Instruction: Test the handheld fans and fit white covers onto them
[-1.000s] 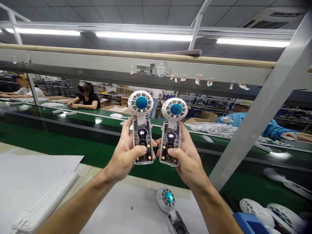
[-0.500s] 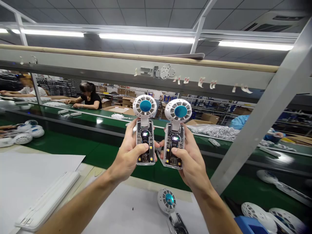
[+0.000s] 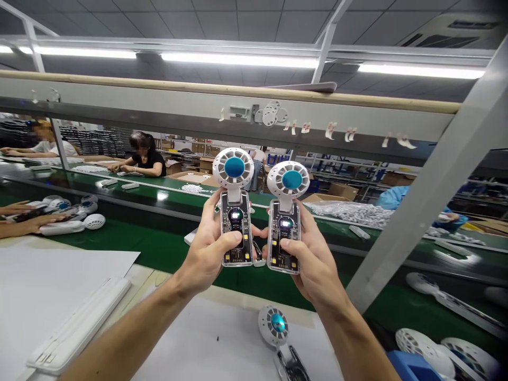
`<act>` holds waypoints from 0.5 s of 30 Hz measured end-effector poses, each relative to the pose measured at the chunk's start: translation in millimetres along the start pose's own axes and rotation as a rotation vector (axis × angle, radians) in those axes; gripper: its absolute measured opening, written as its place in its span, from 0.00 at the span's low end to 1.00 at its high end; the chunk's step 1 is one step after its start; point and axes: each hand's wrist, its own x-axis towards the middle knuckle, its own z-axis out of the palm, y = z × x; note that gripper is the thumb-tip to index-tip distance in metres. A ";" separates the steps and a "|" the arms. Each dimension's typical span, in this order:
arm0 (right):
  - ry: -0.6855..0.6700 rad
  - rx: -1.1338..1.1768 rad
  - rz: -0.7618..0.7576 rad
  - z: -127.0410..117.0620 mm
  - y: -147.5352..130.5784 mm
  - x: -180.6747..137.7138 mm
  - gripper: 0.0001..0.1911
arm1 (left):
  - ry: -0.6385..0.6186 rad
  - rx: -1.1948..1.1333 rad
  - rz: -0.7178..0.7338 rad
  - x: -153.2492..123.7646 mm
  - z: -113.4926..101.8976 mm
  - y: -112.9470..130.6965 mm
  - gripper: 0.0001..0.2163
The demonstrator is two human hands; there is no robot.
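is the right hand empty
No, the right hand grips a handheld fan upright; the left hand grips a second fan.

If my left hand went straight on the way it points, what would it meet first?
Likely nothing close: the left hand, holding a fan, points forward above the green conveyor belt; the way looks free, though depth is unclear.
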 end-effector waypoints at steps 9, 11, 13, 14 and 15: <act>0.044 0.034 0.040 12.2 4.3 -7.5 0.16 | 0.294 0.288 0.015 4.5 -4.1 -15.5 0.19; 0.162 -0.107 -0.105 8.4 -4.8 -14.1 0.12 | 0.371 0.334 0.070 5.9 -10.0 -11.5 0.14; 0.198 -0.151 -0.221 -3.7 -19.5 -26.7 0.07 | 0.449 0.325 0.182 3.9 -14.3 2.6 0.10; 0.200 -0.155 -0.275 -12.4 -27.2 -35.1 0.04 | 0.483 0.307 0.240 1.5 -15.0 12.7 0.08; 0.212 -0.163 -0.329 -22.1 -33.9 -44.1 0.05 | 0.533 0.294 0.311 -1.6 -14.6 23.6 0.07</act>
